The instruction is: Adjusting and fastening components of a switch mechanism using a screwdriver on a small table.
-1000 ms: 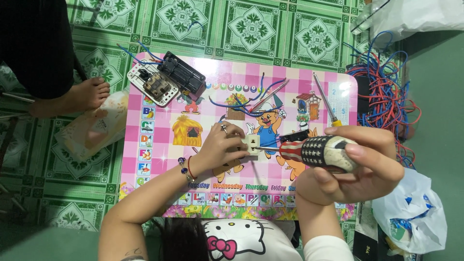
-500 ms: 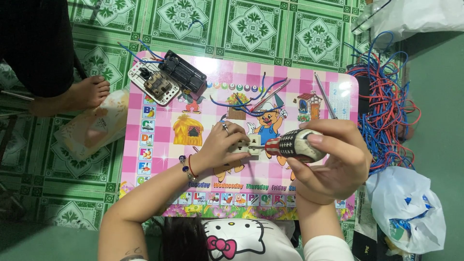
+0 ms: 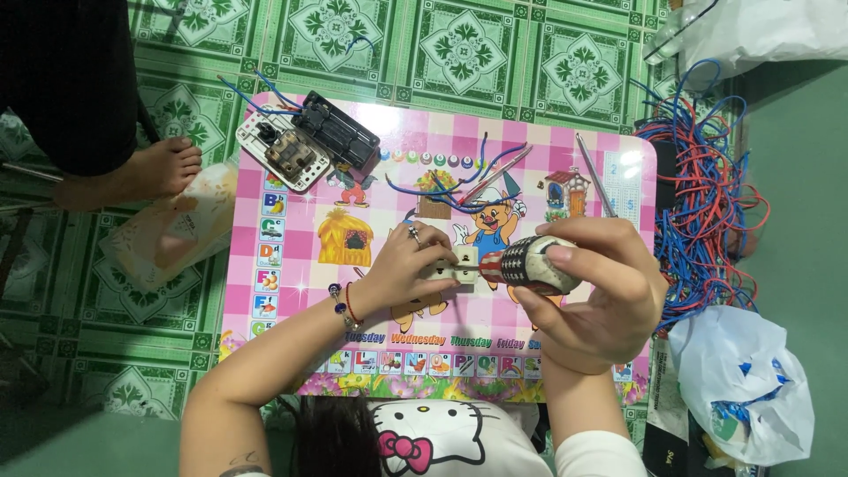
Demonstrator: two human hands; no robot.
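My left hand [image 3: 413,263] holds a small white socket piece [image 3: 456,267] down on the pink cartoon-printed table [image 3: 583,159]. My right hand [image 3: 596,291] grips a screwdriver [image 3: 528,265] by its thick red, black and cream handle. The screwdriver lies sideways, its tip against the right side of the white piece. A ring shows on my left hand, and bead bracelets circle that wrist.
A white switch plate [image 3: 283,155] and a black box [image 3: 337,132] lie at the table's far left corner. Loose blue wires [image 3: 442,190] and thin rods cross the table. A tangle of red and blue wires [image 3: 707,212] lies right; plastic bags [image 3: 746,389] nearby. Another person's foot [image 3: 146,172] rests left.
My right hand has dropped and moved left, bringing the screwdriver's tip against the white piece. My left hand has stayed on the piece.
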